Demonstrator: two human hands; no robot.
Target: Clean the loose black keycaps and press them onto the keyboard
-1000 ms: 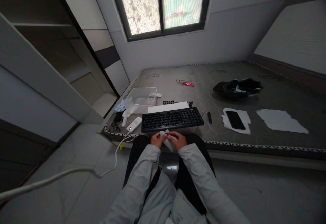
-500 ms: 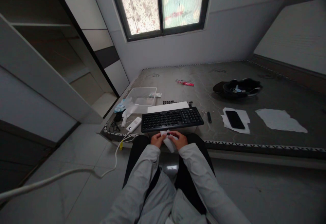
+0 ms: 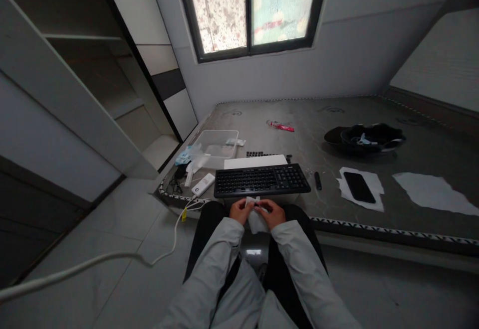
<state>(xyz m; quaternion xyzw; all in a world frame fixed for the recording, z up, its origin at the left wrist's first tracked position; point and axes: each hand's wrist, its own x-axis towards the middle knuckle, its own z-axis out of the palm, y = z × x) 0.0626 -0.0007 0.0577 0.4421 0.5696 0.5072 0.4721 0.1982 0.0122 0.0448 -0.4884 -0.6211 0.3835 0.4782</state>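
Just in front of the black keyboard (image 3: 262, 180), my left hand (image 3: 240, 212) and my right hand (image 3: 273, 214) are close together above my lap. Both are closed on a white tissue (image 3: 258, 224), which hangs down between them. A small dark piece, which looks like a keycap, shows at the fingertips, mostly covered by fingers and tissue. The keyboard has its keys partly in place and rests near the mattress edge, overlapping a white sheet or box (image 3: 254, 162). Behind that, loose black keycaps (image 3: 258, 154) stand in rows.
On the mattress (image 3: 299, 144) are a clear plastic box (image 3: 217, 144), a white power bank-like device (image 3: 203, 184) with a cable, a small black tool (image 3: 318, 180), a phone (image 3: 359, 187) on white paper, a black cap (image 3: 368, 137) and a red packet (image 3: 281, 126).
The camera view has shifted, so everything sits slightly further right. My fingers have closed further over the small dark piece, and the tissue now rises around it.
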